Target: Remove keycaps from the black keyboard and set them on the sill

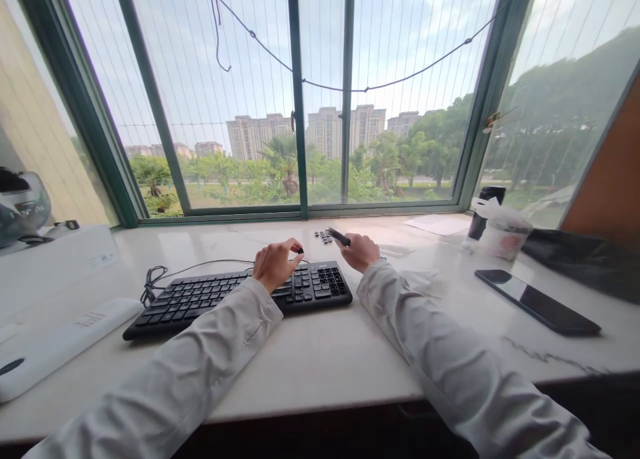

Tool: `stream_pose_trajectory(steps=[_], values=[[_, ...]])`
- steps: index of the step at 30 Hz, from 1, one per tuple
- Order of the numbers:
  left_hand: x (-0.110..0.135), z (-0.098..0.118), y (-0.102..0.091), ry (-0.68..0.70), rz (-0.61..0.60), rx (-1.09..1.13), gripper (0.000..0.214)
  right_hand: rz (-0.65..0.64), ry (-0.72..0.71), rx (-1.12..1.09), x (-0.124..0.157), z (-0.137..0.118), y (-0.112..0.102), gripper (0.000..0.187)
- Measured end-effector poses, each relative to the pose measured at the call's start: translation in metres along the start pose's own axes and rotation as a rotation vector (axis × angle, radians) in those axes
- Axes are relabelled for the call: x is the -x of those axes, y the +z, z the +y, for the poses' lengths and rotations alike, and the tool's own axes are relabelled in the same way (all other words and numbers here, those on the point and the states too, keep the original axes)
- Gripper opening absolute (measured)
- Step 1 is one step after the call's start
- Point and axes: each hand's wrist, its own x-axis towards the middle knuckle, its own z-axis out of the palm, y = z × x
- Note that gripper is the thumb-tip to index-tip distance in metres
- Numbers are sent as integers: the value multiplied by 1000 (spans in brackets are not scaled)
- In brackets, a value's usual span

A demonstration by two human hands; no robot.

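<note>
A black keyboard (200, 295) lies on the marble-patterned top, tilted slightly, with open key sockets showing at its right end. Over its right part, my left hand (274, 264) pinches a small black keycap (300, 251) between thumb and finger. Just beyond the keyboard's right corner, my right hand (362, 252) is closed around a short black brush (340, 237), its tip pointing away to the left. Several loose keycaps (325, 236) lie on the surface beside that tip. My palm hides part of the brush's handle.
A black phone (537, 301) lies at the right. Behind it stand a plastic-wrapped container (505, 232) and a dark cylinder (487, 205); a paper sheet (440, 224) lies near the window. At left are a white box (55, 265), a long white device (75, 345) and a bundled cable (154, 282).
</note>
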Motion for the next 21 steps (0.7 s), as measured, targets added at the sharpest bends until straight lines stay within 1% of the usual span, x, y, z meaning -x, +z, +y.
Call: stream_pose_trajectory(steps=[3,5,7,10,12,15,18,21], values=[[-7,-5,-1,8,-1,-34,25,-124,-51,198,0,5,6,45],[-16,-10,0,34,-11,-58,25,-167,-69,267,-2,7,9,43],[-32,-14,4,81,-29,-84,23,-174,-71,295,-3,8,10,41],[-66,-20,15,141,-98,-103,23,-166,-60,301,-4,9,9,37],[-89,-22,26,148,-144,-110,25,-177,-57,303,-3,9,7,35],[-119,-21,48,105,-204,-118,24,-231,-63,318,-1,10,4,37],[-137,-17,73,63,-273,-127,22,-275,-67,345,1,10,2,41],[-149,-15,95,61,-309,-149,20,-271,-50,354,2,9,1,40]])
